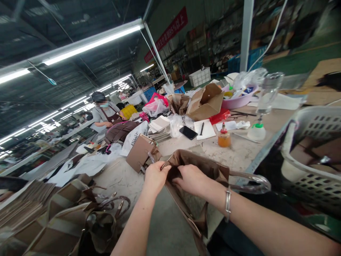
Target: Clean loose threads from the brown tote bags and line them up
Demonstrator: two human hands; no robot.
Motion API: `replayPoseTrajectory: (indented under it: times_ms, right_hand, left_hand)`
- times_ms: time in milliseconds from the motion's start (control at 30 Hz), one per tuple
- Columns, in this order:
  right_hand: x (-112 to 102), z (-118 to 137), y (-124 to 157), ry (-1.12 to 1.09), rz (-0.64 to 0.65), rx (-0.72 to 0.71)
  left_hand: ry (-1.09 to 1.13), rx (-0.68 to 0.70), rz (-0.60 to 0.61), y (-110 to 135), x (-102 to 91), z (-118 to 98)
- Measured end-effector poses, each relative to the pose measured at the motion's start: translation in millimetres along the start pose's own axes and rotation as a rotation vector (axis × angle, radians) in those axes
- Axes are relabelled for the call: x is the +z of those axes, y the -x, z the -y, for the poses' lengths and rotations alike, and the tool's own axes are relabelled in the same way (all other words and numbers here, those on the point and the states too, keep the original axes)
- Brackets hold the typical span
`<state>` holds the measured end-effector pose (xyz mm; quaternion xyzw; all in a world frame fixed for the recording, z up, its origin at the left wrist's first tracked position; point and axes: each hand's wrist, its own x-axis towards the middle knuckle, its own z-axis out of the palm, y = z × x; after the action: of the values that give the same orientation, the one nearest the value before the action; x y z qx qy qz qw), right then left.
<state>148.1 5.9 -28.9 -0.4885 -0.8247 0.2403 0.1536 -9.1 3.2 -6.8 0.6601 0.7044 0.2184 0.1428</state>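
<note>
A brown handbag lies tilted in front of me, its mouth facing up and a plastic-wrapped handle sticking out to the right. My left hand pinches the bag's left rim between thumb and fingers. Inside the opening is my right hand, with its fingers curled; the fingertips disappear into the dark interior, so what they grip cannot be made out. Just beyond my left hand, a flat brown panel stands next to another plastic-wrapped strap.
More brown bags crowd the lower left. On the table are a phone, a pen, an orange glue bottle, a green-capped bottle and a glass jar. A white basket stands right. A co-worker works farther back.
</note>
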Motion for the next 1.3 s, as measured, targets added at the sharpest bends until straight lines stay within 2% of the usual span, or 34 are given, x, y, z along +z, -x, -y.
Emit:
replayPoseTrajectory:
  times_ms: [100, 300, 433, 633, 767, 933, 1300]
  right_hand:
    - [14, 5, -8, -0.032, -0.062, 0.045]
    - [21, 8, -16, -0.020, -0.133, 0.044]
    - [24, 5, -19, -0.018, -0.128, -0.060]
    - [15, -1, -19, 0.056, -0.126, -0.188]
    - [12, -2, -18, 0.106, -0.090, -0.208]
    - [14, 1, -18, 0.114, -0.118, -0.220]
    - [17, 8, -22, 0.114, -0.085, -0.228]
  left_hand:
    - [-0.004, -0.003, 0.015, 1, -0.1, 0]
    - [0.035, 0.002, 0.060, 1, -0.6, 5]
    - [0.058, 0.003, 0.075, 0, -1.7, 6]
    - [0.126, -0.002, 0.101, 1, -6.4, 0]
    - [0.144, -0.006, 0.100, 2, -5.9, -5]
    - [0.154, 0.002, 0.085, 2, -5.8, -8]
    - [0.139, 0.023, 0.039, -1, 2.7, 2]
